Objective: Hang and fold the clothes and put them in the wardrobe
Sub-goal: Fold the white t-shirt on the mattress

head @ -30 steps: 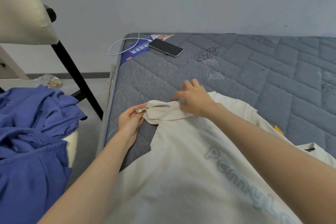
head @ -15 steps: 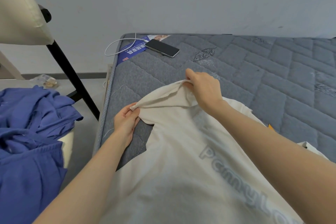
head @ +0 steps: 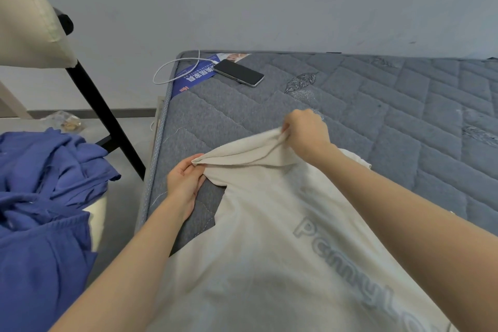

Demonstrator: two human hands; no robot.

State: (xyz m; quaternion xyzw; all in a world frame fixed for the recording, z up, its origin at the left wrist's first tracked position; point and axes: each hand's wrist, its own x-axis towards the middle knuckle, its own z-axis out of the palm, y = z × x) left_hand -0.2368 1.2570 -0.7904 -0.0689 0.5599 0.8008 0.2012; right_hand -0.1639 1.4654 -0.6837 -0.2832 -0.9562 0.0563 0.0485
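A cream T-shirt (head: 264,245) with faint grey lettering lies spread on the grey quilted mattress (head: 377,105), its left sleeve raised. My left hand (head: 184,180) pinches the sleeve's near corner at the mattress's left edge. My right hand (head: 307,133) grips the sleeve's far edge and holds it lifted off the mattress. A heap of blue clothes (head: 45,191) rests on a seat at the left.
A black phone (head: 238,73) with a white cable (head: 175,67) lies on a blue leaflet (head: 192,77) at the mattress's far left corner. A cream chair back on a black leg (head: 102,113) stands left of the bed. A grey wall runs behind.
My right hand has lifted the sleeve's far edge up and away, stretching the sleeve out flat between both hands. My left hand has stayed at the near corner.
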